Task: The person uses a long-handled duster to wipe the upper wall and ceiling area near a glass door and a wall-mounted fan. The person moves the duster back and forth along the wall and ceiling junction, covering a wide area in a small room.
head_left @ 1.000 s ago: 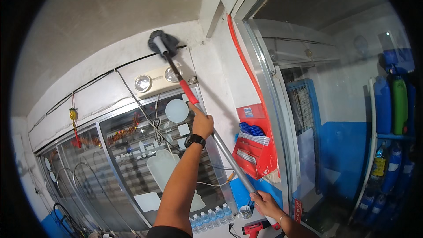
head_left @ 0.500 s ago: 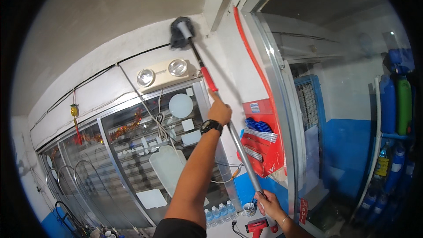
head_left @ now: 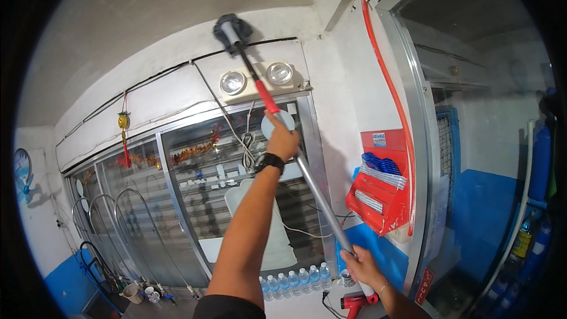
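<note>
One white wall (head_left: 277, 26) stands above the wide window (head_left: 204, 212). Before them slants my long pole (head_left: 319, 192), its top leaning left. Behind it, in my view, is the twin lamp (head_left: 279, 73). Dark cloth (head_left: 241, 26) wraps the pole's top, high at the wall; whether it touches, I cannot tell. My left hand (head_left: 283, 142) grasps the pole's middle, my right hand (head_left: 363, 266) its lower part. I judge this step as wiping the wall; the next move calls for firm grip, clear of the lamp.

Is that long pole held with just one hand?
No, the left hand grips the pole beside its red section, the right hand lower down.
</note>
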Demonstrator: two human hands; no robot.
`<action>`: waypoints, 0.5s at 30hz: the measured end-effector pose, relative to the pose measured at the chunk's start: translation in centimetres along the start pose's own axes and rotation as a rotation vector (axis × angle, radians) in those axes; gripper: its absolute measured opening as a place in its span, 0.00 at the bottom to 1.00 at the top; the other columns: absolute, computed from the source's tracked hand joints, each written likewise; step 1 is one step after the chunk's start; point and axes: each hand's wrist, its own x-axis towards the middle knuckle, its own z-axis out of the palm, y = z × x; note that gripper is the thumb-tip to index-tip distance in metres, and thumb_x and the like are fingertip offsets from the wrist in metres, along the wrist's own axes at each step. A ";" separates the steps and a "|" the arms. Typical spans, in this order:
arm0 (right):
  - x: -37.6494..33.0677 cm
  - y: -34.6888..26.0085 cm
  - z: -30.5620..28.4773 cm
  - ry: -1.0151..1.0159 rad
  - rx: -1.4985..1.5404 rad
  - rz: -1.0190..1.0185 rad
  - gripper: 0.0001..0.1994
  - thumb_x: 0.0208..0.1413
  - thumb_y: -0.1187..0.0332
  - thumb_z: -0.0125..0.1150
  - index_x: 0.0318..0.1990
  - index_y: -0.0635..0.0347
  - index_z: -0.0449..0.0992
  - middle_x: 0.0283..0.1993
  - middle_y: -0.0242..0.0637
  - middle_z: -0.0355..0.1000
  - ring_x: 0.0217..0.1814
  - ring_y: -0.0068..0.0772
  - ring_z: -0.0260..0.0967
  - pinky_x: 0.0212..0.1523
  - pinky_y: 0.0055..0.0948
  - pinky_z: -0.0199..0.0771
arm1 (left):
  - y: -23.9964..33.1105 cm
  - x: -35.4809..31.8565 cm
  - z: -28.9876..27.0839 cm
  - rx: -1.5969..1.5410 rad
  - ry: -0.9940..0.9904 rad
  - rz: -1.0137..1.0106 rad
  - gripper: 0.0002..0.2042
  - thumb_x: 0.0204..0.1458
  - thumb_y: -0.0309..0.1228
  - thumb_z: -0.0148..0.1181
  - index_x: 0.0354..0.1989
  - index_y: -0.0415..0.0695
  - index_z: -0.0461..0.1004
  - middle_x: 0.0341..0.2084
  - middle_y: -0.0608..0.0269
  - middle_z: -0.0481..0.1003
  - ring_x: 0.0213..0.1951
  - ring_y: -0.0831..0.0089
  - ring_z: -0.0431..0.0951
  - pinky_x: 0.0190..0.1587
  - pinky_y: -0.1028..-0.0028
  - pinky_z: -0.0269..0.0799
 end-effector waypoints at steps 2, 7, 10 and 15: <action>1.4 -1.5 0.8 -0.023 -0.079 -0.025 0.18 0.67 0.52 0.60 0.37 0.61 0.73 0.22 0.27 0.67 0.22 0.19 0.63 0.23 0.26 0.63 | -2.9 1.1 -2.6 -0.026 0.092 0.022 0.51 0.55 0.29 0.55 0.70 0.26 0.16 0.34 0.29 0.79 0.38 0.39 0.82 0.46 0.53 0.76; 3.2 -4.2 1.8 -0.037 -0.207 -0.066 0.20 0.67 0.49 0.60 0.41 0.60 0.75 0.23 0.29 0.67 0.24 0.20 0.65 0.25 0.29 0.65 | -5.8 3.4 -7.4 -0.022 0.196 -0.011 0.49 0.55 0.29 0.55 0.69 0.22 0.20 0.39 0.23 0.77 0.43 0.33 0.80 0.50 0.51 0.75; 2.5 -4.2 0.2 -0.041 -0.141 -0.056 0.19 0.68 0.50 0.59 0.42 0.60 0.75 0.24 0.28 0.68 0.24 0.19 0.64 0.25 0.27 0.64 | -4.0 3.1 -6.3 0.007 0.240 0.033 0.48 0.55 0.29 0.54 0.69 0.22 0.20 0.38 0.24 0.77 0.41 0.34 0.80 0.48 0.51 0.75; 0.1 -1.9 -2.5 0.043 -0.030 -0.019 0.15 0.70 0.55 0.57 0.39 0.59 0.74 0.23 0.25 0.67 0.21 0.15 0.61 0.22 0.23 0.61 | 0.8 1.2 -1.0 -0.048 0.165 0.078 0.48 0.54 0.28 0.53 0.70 0.23 0.21 0.33 0.29 0.79 0.36 0.37 0.81 0.44 0.52 0.77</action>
